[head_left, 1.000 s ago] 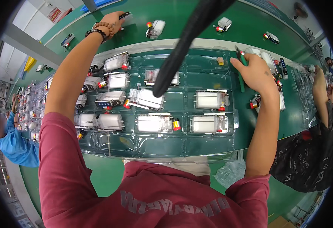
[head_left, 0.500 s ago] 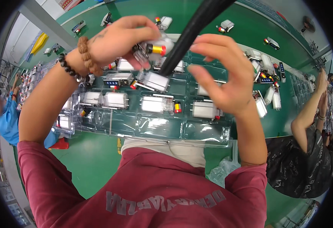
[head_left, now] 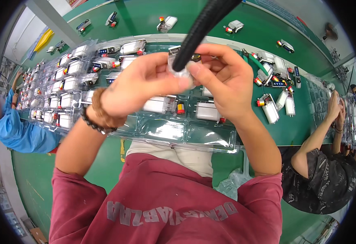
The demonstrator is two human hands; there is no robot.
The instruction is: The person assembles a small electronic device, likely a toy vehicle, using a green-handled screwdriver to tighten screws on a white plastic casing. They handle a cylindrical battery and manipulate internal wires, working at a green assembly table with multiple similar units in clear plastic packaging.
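In front of my chest, my left hand (head_left: 139, 81) and my right hand (head_left: 226, 77) are closed on one small electronic assembly (head_left: 183, 74). Its clear plastic and dark parts show between my fingertips, while the end of a black corrugated hose (head_left: 194, 40) and my fingers cover the rest. Below them lies a clear plastic tray (head_left: 161, 132) with moulded pockets, some holding similar assemblies. One such assembly (head_left: 155, 105) has a white block and a red-and-yellow cylinder beside it.
Loose assemblies (head_left: 272, 112) and green-handled pliers (head_left: 261, 65) lie on the green table (head_left: 304, 134) at right. More filled trays (head_left: 66, 87) stand at left. A person in blue (head_left: 19, 126) is at far left; another in black (head_left: 324, 175) works at right.
My right hand has closed in from the right and now grips the assembly along with my left. My left hand has turned and moved nearer the middle, under the hose.
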